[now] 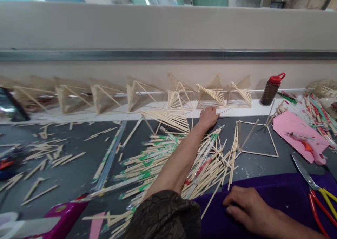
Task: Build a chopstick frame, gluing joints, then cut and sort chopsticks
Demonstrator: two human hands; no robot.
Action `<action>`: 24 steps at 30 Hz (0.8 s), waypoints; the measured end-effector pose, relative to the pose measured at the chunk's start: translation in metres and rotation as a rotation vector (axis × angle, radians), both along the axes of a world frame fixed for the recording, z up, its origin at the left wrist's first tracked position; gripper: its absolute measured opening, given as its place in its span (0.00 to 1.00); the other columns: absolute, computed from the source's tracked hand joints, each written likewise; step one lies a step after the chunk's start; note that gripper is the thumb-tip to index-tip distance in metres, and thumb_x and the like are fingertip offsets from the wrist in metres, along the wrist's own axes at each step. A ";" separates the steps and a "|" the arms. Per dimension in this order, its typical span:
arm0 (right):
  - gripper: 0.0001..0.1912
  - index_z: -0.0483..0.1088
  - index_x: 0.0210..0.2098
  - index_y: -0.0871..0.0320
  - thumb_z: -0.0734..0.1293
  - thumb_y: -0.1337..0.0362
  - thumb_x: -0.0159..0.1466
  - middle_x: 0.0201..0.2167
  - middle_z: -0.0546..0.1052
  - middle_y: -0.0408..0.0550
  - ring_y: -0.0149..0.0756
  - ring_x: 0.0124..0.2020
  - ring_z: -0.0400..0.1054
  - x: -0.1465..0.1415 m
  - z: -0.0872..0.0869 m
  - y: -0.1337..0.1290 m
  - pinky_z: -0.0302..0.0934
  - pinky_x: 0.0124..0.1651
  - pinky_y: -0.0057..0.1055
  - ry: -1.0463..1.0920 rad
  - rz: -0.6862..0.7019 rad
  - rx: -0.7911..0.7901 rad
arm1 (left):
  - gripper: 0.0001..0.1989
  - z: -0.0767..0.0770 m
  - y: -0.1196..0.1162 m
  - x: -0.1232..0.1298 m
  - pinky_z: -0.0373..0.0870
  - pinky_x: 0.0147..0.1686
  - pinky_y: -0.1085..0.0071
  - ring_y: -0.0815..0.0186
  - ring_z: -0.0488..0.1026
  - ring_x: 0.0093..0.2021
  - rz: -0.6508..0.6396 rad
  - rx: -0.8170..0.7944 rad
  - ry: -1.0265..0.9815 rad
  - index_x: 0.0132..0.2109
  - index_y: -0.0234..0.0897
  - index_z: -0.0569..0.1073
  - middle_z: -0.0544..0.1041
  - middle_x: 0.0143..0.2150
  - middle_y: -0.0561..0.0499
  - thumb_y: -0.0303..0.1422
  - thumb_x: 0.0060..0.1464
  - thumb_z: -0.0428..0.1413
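Observation:
My left hand (209, 117) is stretched out to the far edge of the dark table, its fingers closed on a thin wooden stick (223, 111) that pokes out to the right. Just behind it stand stick frames strung with rows of sticks (212, 93). Loose chopsticks (210, 176) and wrapped chopsticks (150, 161) lie in a heap under my left forearm. My right hand (249, 209) rests on a purple cloth (271, 186) with curled fingers, and I see nothing in it. Ahead of it is a square stick frame (259, 153) with upright sticks at its corners.
Several more stick frames (105, 98) line the wall ledge. On the right are a red-capped bottle (271, 88), a glue gun (306, 142) on pink paper (285, 126), and scissors (308, 179). Stick scraps (47, 147) and a magenta object (65, 214) lie left.

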State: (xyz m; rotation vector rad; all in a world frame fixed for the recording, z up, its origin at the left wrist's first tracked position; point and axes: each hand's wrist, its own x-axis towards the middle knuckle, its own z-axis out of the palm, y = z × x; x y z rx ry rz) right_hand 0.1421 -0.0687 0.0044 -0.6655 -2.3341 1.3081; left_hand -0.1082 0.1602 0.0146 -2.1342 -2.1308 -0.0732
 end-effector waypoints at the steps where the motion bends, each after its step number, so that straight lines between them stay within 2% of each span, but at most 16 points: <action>1: 0.08 0.73 0.39 0.58 0.62 0.65 0.67 0.34 0.77 0.48 0.32 0.35 0.71 0.000 0.000 0.000 0.63 0.39 0.26 -0.001 -0.005 -0.002 | 0.21 0.001 0.001 0.000 0.67 0.53 0.59 0.53 0.68 0.57 0.006 -0.001 0.007 0.58 0.31 0.69 0.72 0.57 0.37 0.40 0.65 0.46; 6: 0.08 0.73 0.40 0.57 0.62 0.65 0.67 0.35 0.77 0.47 0.31 0.36 0.71 0.000 0.002 -0.001 0.63 0.39 0.25 -0.041 -0.020 -0.005 | 0.19 0.003 0.004 -0.002 0.69 0.49 0.62 0.53 0.69 0.55 0.026 -0.008 0.026 0.52 0.32 0.74 0.71 0.55 0.36 0.30 0.65 0.41; 11: 0.09 0.73 0.42 0.58 0.62 0.65 0.67 0.36 0.78 0.49 0.32 0.37 0.72 0.002 0.005 0.001 0.64 0.40 0.27 -0.065 0.010 0.019 | 0.22 0.004 0.011 0.000 0.70 0.48 0.59 0.50 0.69 0.55 0.005 -0.020 0.045 0.55 0.26 0.71 0.71 0.54 0.31 0.23 0.63 0.37; 15: 0.10 0.73 0.43 0.59 0.62 0.65 0.67 0.37 0.78 0.49 0.33 0.38 0.72 0.002 0.005 0.003 0.64 0.41 0.27 -0.072 0.017 0.034 | 0.23 0.004 0.015 0.002 0.69 0.50 0.55 0.47 0.68 0.57 -0.010 -0.046 0.037 0.56 0.22 0.71 0.70 0.55 0.28 0.21 0.63 0.37; 20: 0.08 0.74 0.42 0.58 0.63 0.66 0.67 0.37 0.78 0.49 0.32 0.38 0.72 0.001 0.005 0.004 0.64 0.41 0.27 -0.076 0.014 0.052 | 0.23 0.008 0.011 0.007 0.69 0.50 0.56 0.48 0.72 0.54 0.003 -0.077 0.036 0.54 0.22 0.72 0.71 0.54 0.28 0.21 0.62 0.37; 24: 0.08 0.74 0.41 0.59 0.63 0.67 0.66 0.37 0.79 0.49 0.32 0.37 0.72 0.000 0.004 0.006 0.64 0.41 0.27 -0.079 0.011 0.080 | 0.19 0.022 0.008 0.010 0.70 0.49 0.57 0.49 0.74 0.52 0.115 -0.021 -0.097 0.52 0.26 0.73 0.74 0.53 0.31 0.23 0.62 0.41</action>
